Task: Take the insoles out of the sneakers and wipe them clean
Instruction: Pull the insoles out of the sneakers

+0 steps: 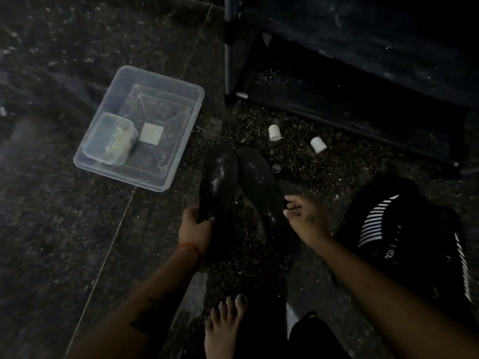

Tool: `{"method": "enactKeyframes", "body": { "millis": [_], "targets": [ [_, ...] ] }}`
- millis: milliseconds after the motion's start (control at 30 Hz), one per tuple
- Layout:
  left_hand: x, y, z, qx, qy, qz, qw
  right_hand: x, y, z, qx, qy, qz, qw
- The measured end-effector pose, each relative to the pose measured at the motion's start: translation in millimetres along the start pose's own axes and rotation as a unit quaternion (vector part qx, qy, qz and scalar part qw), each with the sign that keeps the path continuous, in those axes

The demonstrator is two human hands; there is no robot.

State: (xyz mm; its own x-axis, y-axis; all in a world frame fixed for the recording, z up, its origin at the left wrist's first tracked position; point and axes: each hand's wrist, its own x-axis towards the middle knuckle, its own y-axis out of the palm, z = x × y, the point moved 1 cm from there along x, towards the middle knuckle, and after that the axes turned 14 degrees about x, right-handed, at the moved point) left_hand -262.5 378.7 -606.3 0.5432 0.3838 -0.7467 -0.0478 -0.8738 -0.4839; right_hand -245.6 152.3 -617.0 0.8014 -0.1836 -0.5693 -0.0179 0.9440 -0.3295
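Two flat black insoles lie side by side on the dark speckled floor, toes pointing away from me. My left hand (195, 225) grips the left insole (220, 180) around its heel half. My right hand (304, 216) pinches the right edge of the right insole (258, 182) with curled fingers. A black sneaker with white stripes (404, 239) sits on the floor just right of my right hand. Another dark shoe-like shape (313, 330) shows at the bottom edge; it is too dark to make out.
A clear plastic tub (181, 151) stands to the left, holding a smaller clear container (110, 139) and a pale square pad (151, 133). Two small white cylinders (274, 132) (318, 144) lie beyond the insoles. A dark shelf frame (337, 81) fills the upper right. My bare foot (223, 327) rests below.
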Motion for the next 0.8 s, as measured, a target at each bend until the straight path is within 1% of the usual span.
{"method": "enactKeyframes", "body": {
  "millis": [67, 100, 200, 300, 433, 533, 633, 800],
  "targets": [
    [-3, -3, -3, 0.072, 0.039, -0.03, 0.996, -5, -3, 5, -0.025, -0.031, -0.011, 0.999],
    [-6, -4, -4, 0.089, 0.055, -0.042, 0.994, -8, -4, 8, -0.028, -0.043, -0.017, 0.999],
    [-22, -10, -18, 0.104, 0.112, -0.075, 0.985, -18, -3, 23, -0.015, -0.067, -0.025, 0.997],
    [-35, -20, -38, 0.122, 0.19, -0.127, 0.966, -24, 5, 49, 0.013, -0.099, -0.021, 0.995],
    [-41, -51, -65, 0.111, 0.252, -0.202, 0.94, -24, 30, 95, 0.012, -0.169, -0.005, 0.986],
    [-31, -80, -80, 0.091, 0.273, -0.252, 0.924, -16, 59, 133, 0.018, -0.216, 0.028, 0.976],
    [-7, -109, -87, 0.08, 0.273, -0.313, 0.906, -6, 93, 169, 0.022, -0.253, 0.06, 0.965],
    [36, -144, -79, 0.088, 0.248, -0.357, 0.896, 13, 162, 206, 0.028, -0.289, 0.087, 0.953]
  ]
}}
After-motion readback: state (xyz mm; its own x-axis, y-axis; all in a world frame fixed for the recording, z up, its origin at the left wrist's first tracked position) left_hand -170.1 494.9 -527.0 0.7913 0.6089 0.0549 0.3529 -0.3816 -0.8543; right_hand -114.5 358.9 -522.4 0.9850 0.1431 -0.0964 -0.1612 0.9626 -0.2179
